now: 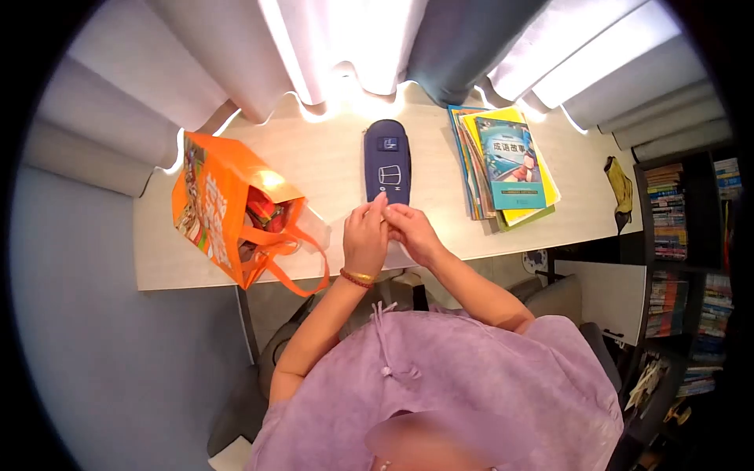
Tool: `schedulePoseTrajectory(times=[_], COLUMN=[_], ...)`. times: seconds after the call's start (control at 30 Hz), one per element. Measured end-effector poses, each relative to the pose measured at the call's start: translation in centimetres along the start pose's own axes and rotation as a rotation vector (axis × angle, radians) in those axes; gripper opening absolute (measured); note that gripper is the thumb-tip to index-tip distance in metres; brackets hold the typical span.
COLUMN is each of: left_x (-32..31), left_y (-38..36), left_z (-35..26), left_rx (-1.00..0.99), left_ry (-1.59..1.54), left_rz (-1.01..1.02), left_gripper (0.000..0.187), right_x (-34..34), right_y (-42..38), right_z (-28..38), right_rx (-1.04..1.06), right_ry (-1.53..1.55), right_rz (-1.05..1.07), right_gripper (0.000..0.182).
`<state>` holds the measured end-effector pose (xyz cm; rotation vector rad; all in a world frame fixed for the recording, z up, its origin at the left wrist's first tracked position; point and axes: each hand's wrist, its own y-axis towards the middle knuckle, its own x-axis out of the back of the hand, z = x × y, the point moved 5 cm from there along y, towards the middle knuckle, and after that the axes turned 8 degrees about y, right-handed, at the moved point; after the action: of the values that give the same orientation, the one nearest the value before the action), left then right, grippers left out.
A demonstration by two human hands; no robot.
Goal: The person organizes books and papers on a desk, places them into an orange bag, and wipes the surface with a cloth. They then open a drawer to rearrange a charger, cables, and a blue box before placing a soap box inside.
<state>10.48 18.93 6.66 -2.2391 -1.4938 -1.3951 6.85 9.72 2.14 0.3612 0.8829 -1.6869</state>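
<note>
My left hand (366, 238), with bracelets at the wrist, and my right hand (415, 234) meet in front of my chest. Their fingertips touch beside the near end of a dark blue long case (387, 162) with white markings. The fingers of both hands are closed in a pinch. Whatever lies between them, if anything, is too small and hidden to name. The case lies lengthwise on the pale table (314, 165).
An orange bag (228, 196) with looped handles and red contents stands at the left. Stacked books (514, 169) lie right of the case. Farther right is a yellow-and-black pouch (620, 194). Bookshelves (660, 267) are at the right edge, with curtains (338, 47) behind the table.
</note>
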Motion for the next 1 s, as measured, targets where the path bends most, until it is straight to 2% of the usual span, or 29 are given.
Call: schedulePoseTrajectory(times=[0.03,0.07,0.13,0.17,0.2,0.27,0.33,0.43,0.47,0.53,0.6,0.67,0.7,0.8,0.87,0.93,1.0], left_x=[-1.0,-1.4,-1.5,-2.9,-3.9,-5.9,-7.6,-7.9,-7.4,-6.6,-6.8,-7.2,-7.3,-6.8,-6.3,-6.4,-6.1], left_y=[0.6,1.3,2.5,2.9,3.4,4.4,4.6,4.9,5.0,5.1,4.7,4.3,4.0,3.6,3.7,3.3,3.8], left_z=[-0.3,-1.0,-2.7,-2.1,-2.0,-0.9,0.7,2.9,2.6,3.1,4.5,5.9,6.5,6.7,5.8,5.3,3.3], left_rx=[0.015,0.021,-0.082,-0.049,-0.044,0.136,0.198,0.343,0.348,0.512,0.527,0.508,0.550,0.624,0.606,0.590,0.116], left_ry=[-0.079,-0.070,0.090,0.173,0.190,0.512,0.550,0.128,0.138,-0.140,-0.210,-0.594,-0.672,-0.781,-0.782,-0.789,0.141], left_rz=[0.110,0.116,-0.003,0.039,0.044,0.141,0.178,0.128,0.131,0.144,0.127,0.006,0.019,-0.019,0.018,0.057,0.070], left_gripper=[0.052,0.052,0.061,0.075,0.075,0.081,0.082,0.065,0.065,0.061,0.058,0.056,0.056,0.057,0.054,0.052,0.045], right_x=[2.0,3.2,6.3,7.2,8.1,9.5,10.3,10.2,9.9,9.1,8.4,7.4,6.7,6.7,7.3,8.0,8.6], right_y=[0.2,0.1,-0.3,-0.4,-0.4,0.4,1.7,3.9,4.8,6.4,7.6,8.9,9.3,10.1,9.4,7.6,5.2], right_z=[0.3,1.3,4.2,5.5,6.5,7.1,7.6,8.1,8.3,8.6,8.6,8.4,8.3,8.4,9.0,9.3,9.8], right_rx=[0.015,0.007,0.151,0.174,0.196,0.133,0.080,0.046,0.035,0.028,-0.008,-0.026,-0.034,0.024,0.115,0.110,0.175], right_ry=[-0.051,-0.042,-0.269,-0.218,-0.170,-0.194,-0.225,-0.323,-0.435,-0.544,-0.651,-0.719,-0.807,-0.910,-0.764,-0.757,-0.683], right_rz=[-0.034,-0.031,-0.226,-0.273,-0.321,-0.321,-0.324,-0.262,-0.256,-0.235,-0.210,-0.193,-0.190,-0.174,-0.210,-0.226,-0.214], right_gripper=[0.020,0.020,0.022,0.023,0.025,0.027,0.029,0.032,0.034,0.036,0.039,0.041,0.040,0.037,0.033,0.026,0.019])
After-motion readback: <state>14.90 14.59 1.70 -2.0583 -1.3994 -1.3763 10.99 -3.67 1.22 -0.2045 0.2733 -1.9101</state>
